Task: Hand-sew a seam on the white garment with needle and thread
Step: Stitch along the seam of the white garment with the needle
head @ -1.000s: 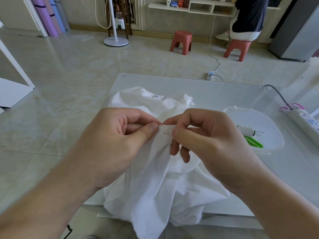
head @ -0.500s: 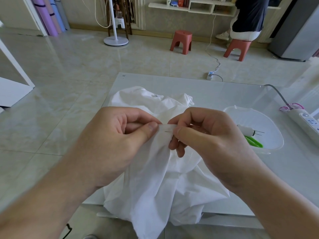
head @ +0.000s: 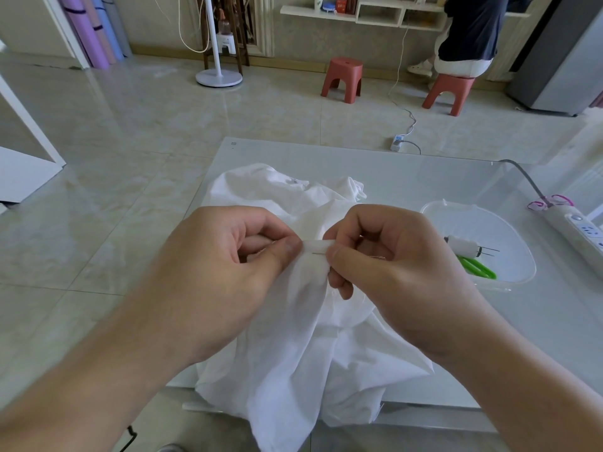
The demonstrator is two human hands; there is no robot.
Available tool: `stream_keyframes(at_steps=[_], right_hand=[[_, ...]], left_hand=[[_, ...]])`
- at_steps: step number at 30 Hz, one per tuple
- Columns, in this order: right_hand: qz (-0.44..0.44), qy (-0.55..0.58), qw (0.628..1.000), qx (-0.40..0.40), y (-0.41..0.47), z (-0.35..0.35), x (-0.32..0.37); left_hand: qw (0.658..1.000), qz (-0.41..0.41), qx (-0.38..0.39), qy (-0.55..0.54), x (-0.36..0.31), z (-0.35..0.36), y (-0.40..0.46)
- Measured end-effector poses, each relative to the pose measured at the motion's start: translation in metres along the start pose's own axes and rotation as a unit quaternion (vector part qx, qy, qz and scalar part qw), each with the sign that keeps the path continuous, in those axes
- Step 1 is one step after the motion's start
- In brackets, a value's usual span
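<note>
The white garment [head: 293, 347] lies bunched on the glass table [head: 424, 177] and hangs over its near edge. My left hand [head: 228, 265] pinches a folded edge of the cloth between thumb and forefinger. My right hand [head: 391, 265] pinches the same fold from the right, with a thin needle [head: 319, 253] showing just left of its thumb tip, lying across the cloth. A short stretch of fold is taut between the two hands. No thread can be made out.
A clear plastic tub [head: 509, 230] at the right holds a white thread spool [head: 463, 246] with pins and green scissors [head: 476, 268]. A power strip [head: 577, 230] lies at the far right. Two red stools [head: 342, 78] and a seated person [head: 470, 37] are across the floor.
My hands have drawn slightly apart, exposing more of the fold between them. The needle now shows a little longer beside my right thumb.
</note>
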State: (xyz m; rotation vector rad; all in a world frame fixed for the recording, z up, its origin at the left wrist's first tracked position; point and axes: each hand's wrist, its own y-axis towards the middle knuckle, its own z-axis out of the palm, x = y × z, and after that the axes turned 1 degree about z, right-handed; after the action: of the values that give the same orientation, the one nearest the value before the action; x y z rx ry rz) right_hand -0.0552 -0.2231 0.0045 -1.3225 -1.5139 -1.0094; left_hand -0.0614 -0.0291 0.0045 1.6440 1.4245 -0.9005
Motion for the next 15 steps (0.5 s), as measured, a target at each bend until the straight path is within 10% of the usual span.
stream_keyframes(at_steps=[15], right_hand=[[-0.005,0.028,1.000,0.011,0.0048,-0.0034,-0.0074]], left_hand=[[1.000,-0.003,0.031,0.002,0.0059,-0.0029,0.0037]])
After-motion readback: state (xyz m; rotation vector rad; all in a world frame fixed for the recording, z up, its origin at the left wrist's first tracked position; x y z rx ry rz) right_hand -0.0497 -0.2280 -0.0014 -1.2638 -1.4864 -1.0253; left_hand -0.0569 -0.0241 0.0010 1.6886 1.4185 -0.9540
